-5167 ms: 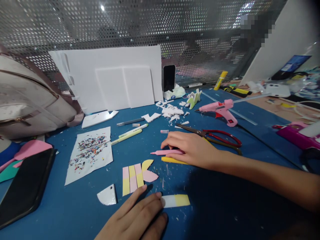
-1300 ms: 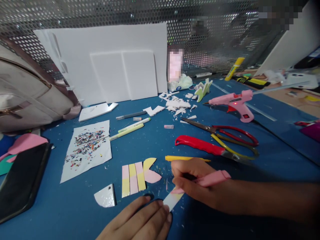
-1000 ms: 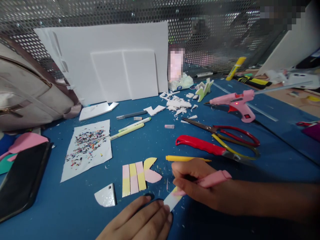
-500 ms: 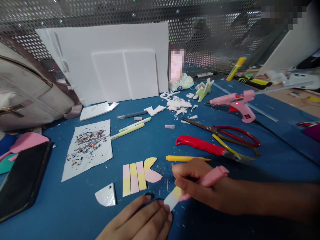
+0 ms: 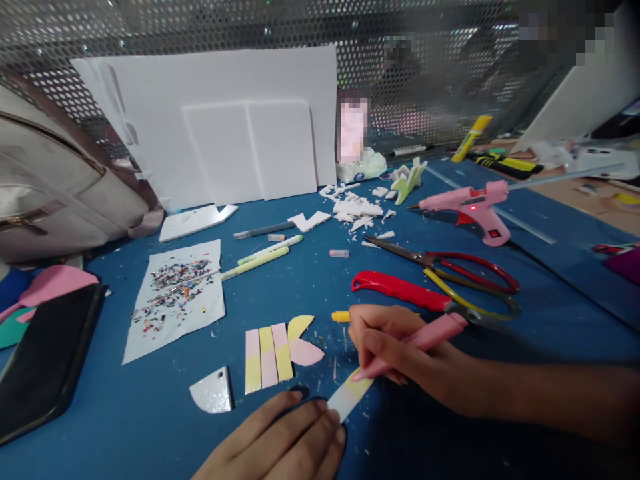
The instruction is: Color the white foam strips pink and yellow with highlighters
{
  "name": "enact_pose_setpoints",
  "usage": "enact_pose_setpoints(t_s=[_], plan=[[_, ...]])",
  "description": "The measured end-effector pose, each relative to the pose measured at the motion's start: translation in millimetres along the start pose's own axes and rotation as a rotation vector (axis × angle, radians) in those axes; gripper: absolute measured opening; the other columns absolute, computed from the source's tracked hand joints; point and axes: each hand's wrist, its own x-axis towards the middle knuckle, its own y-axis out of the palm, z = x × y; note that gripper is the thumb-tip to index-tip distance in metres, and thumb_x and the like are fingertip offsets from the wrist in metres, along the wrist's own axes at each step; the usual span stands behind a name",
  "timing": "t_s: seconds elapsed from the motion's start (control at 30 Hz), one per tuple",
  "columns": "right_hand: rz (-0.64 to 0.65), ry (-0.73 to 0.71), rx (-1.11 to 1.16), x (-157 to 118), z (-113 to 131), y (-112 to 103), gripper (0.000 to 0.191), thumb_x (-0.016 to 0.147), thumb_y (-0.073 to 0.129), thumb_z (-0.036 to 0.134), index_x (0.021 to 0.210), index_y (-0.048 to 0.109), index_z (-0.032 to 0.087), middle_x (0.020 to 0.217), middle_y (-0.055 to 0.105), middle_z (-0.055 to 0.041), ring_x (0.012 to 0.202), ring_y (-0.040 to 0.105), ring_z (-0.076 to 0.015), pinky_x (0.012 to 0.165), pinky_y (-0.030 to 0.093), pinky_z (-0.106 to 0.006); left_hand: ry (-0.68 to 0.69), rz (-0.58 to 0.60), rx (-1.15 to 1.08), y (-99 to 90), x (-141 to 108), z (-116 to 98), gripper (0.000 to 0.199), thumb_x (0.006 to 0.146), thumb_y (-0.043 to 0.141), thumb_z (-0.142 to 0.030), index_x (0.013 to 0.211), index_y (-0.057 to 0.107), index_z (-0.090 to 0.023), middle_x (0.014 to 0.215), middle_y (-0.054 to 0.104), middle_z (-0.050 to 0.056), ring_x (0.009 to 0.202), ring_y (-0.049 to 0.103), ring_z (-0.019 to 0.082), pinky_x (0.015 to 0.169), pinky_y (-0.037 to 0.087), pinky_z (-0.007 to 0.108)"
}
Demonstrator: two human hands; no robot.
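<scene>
My right hand (image 5: 395,340) grips a pink marker (image 5: 434,333) tilted to the right, its tip at the upper edge of a short strip (image 5: 345,401) on the blue table. The strip is white at its lower end and yellow higher up. My left hand (image 5: 285,443) lies flat with fingers stretched out, the fingertips on the strip's lower left end. Left of the strip are several pink and yellow striped pieces (image 5: 269,357) and a pink and yellow notched piece (image 5: 305,350). A white rounded piece (image 5: 213,392) with a small hole lies nearer the left hand.
Beyond my right hand are a partly hidden yellow pen (image 5: 341,317), a red-handled cutter (image 5: 400,288), scissors (image 5: 440,261) and a pink glue gun (image 5: 483,203). A paper (image 5: 145,333) bearing small bits, a phone (image 5: 55,360) and white scraps (image 5: 356,208) also lie about.
My right hand has shifted up with the marker, baring more of the strip and covering more of the yellow pen. My left hand has stayed in place.
</scene>
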Motion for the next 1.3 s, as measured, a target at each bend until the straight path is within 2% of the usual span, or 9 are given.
enact_pose_setpoints(t_s=[0.17, 0.37, 0.47, 0.67, 0.77, 0.87, 1.0, 1.17, 1.3], plan=[[0.065, 0.003, 0.167, -1.6, -7.6, 0.6, 0.04, 0.102, 0.048, 0.053, 0.084, 0.05, 0.018, 0.055, 0.041, 0.0086, 0.045, 0.034, -0.0062, 0.043, 0.024, -0.018, 0.003, -0.011, 0.02, 2.1, -1.3, -0.8, 0.033, 0.106, 0.041, -0.016, 0.13, 0.065, -0.02, 0.134, 0.064, -0.004, 0.123, 0.06, 0.013, 0.124, 0.017, 0.039], [0.1, -0.151, -0.019, -4.6, -1.2, -0.9, 0.018, 0.102, 0.054, 0.035, 0.102, 0.053, 0.017, 0.081, 0.052, 0.0003, 0.065, 0.046, -0.0104, 0.058, 0.039, -0.022, -0.003, 0.001, 0.047, 2.2, -3.9, -0.6, 0.032, 0.105, 0.045, -0.019, 0.131, 0.064, -0.022, 0.137, 0.062, -0.004, 0.124, 0.06, 0.015, 0.123, 0.02, 0.039], [0.141, -0.291, -0.09, -4.1, 0.5, -3.0, 0.025, 0.101, 0.051, 0.04, 0.111, 0.053, 0.017, 0.089, 0.055, -0.0042, 0.073, 0.05, -0.0147, 0.064, 0.042, -0.027, -0.011, -0.008, 0.042, 1.8, -4.5, -1.6, 0.032, 0.105, 0.046, -0.018, 0.13, 0.064, -0.02, 0.136, 0.063, -0.002, 0.123, 0.061, 0.015, 0.123, 0.021, 0.039], [0.134, -0.325, -0.143, -1.9, -1.3, -2.9, 0.055, 0.107, 0.025, 0.051, 0.073, 0.052, 0.017, 0.07, 0.054, -0.0017, 0.065, 0.05, -0.0135, 0.065, 0.039, -0.028, -0.018, 0.013, 0.048, -0.3, -4.2, 0.5, 0.034, 0.105, 0.044, -0.017, 0.134, 0.061, -0.018, 0.139, 0.061, 0.0, 0.125, 0.06, 0.016, 0.123, 0.02, 0.039], [0.116, -0.228, -0.232, -3.6, 0.1, -1.0, 0.035, 0.105, 0.036, 0.041, 0.084, 0.051, 0.018, 0.073, 0.055, -0.0004, 0.061, 0.049, -0.0115, 0.056, 0.037, -0.025, 0.002, 0.035, 0.042, -0.5, -4.2, 2.7, 0.036, 0.106, 0.04, -0.017, 0.137, 0.059, -0.019, 0.14, 0.06, 0.0, 0.127, 0.059, 0.016, 0.122, 0.02, 0.039], [0.091, -0.173, -0.408, -4.8, 0.7, 1.4, 0.024, 0.1, 0.043, 0.026, 0.077, 0.044, 0.02, 0.068, 0.051, 0.0024, 0.058, 0.045, -0.0107, 0.053, 0.032, -0.024, 0.007, 0.035, 0.035, 0.6, -4.7, 3.3, 0.037, 0.106, 0.038, -0.016, 0.136, 0.06, -0.018, 0.14, 0.06, 0.001, 0.126, 0.06, 0.016, 0.122, 0.02, 0.041], [0.056, -0.296, -0.586, -4.1, -3.7, 3.9, 0.027, 0.096, 0.047, 0.023, 0.071, 0.038, 0.02, 0.061, 0.043, 0.005, 0.055, 0.037, -0.0105, 0.053, 0.026, -0.026, -0.016, 0.01, 0.035, 2.0, -4.8, 1.7, 0.035, 0.106, 0.041, -0.017, 0.134, 0.061, -0.019, 0.139, 0.061, 0.0, 0.124, 0.061, 0.017, 0.123, 0.019, 0.041], [0.072, -0.434, -0.648, -0.5, -13.4, 5.8, 0.013, 0.089, 0.051, 0.023, 0.078, 0.044, 0.021, 0.066, 0.051, 0.0031, 0.058, 0.044, -0.0124, 0.055, 0.029, -0.027, -0.023, 0.013, 0.024, 1.2, -3.8, 0.2, 0.035, 0.106, 0.041, -0.017, 0.134, 0.062, -0.019, 0.138, 0.061, 0.0, 0.124, 0.06, 0.015, 0.123, 0.018, 0.039], [0.09, -0.457, -0.73, 0.1, -20.2, 7.6, 0.016, 0.087, 0.052, 0.02, 0.076, 0.04, 0.022, 0.067, 0.053, 0.0023, 0.06, 0.048, -0.0139, 0.057, 0.029, -0.029, -0.013, 0.006, 0.044, -0.1, -5.0, -0.7, 0.033, 0.105, 0.044, -0.016, 0.133, 0.063, -0.019, 0.138, 0.062, 0.0, 0.124, 0.061, 0.016, 0.123, 0.018, 0.04]])
